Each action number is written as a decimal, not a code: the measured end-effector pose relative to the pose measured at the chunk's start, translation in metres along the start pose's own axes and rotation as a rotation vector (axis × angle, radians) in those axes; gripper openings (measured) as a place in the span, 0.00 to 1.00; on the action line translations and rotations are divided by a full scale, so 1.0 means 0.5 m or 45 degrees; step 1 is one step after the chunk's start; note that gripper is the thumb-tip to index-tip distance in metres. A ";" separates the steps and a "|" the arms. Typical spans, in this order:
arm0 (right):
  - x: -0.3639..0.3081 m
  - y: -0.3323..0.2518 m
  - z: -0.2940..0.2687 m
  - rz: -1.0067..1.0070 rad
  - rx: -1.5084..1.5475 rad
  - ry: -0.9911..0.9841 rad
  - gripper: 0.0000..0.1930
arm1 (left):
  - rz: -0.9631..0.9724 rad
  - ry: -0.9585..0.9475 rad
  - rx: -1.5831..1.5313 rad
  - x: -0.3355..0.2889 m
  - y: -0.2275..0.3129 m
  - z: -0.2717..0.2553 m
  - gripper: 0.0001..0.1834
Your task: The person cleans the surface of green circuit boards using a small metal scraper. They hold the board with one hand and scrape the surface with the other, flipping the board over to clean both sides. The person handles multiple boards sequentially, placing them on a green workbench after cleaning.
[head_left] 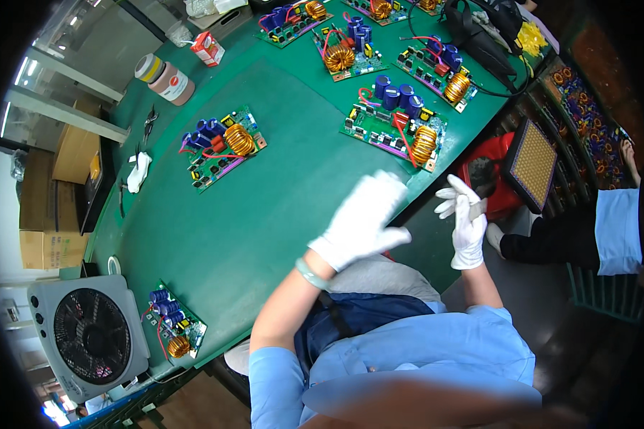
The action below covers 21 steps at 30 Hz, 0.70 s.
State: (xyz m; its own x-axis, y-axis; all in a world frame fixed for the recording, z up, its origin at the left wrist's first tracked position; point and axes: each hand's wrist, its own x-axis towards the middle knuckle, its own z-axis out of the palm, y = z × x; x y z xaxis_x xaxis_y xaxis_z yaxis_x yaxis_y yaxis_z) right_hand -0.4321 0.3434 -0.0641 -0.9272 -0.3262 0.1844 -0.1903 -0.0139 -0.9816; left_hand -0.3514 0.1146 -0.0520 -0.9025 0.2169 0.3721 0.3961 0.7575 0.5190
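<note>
My left hand, in a white glove, hovers over the front edge of the green table. It is slightly blurred, with its fingers stretched out and nothing seen in it. To the right, past the table edge, my gloved right hand is raised. Between its thumb and fingers is a small grey flat piece, whose kind I cannot make out. Nearest my left hand lies a circuit board with blue capacitors and a copper coil. Another such board lies farther left, apart from both hands.
Several more boards lie along the far side; one is near the left front corner beside a grey fan. A jar, a drink carton and pliers stand or lie far left. At right are a red stool and another person's legs.
</note>
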 end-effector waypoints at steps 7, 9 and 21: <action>0.021 -0.019 -0.048 -0.216 -0.049 0.154 0.23 | 0.210 -0.405 -0.390 -0.004 0.109 0.001 0.17; 0.013 -0.024 -0.048 -0.203 -0.078 0.126 0.23 | 0.089 -0.001 -0.392 -0.008 0.060 -0.028 0.17; 0.011 -0.035 -0.001 -0.227 -0.064 -0.013 0.21 | 0.072 -0.532 -0.270 -0.003 0.137 0.091 0.31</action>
State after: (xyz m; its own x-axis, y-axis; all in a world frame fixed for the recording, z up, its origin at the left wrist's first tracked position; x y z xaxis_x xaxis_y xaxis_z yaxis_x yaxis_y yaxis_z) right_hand -0.4339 0.3422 -0.0460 -0.8740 -0.3323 0.3546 -0.3674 -0.0255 -0.9297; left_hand -0.3307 0.1945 -0.0520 -0.8521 0.5164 0.0849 0.4329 0.6044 0.6688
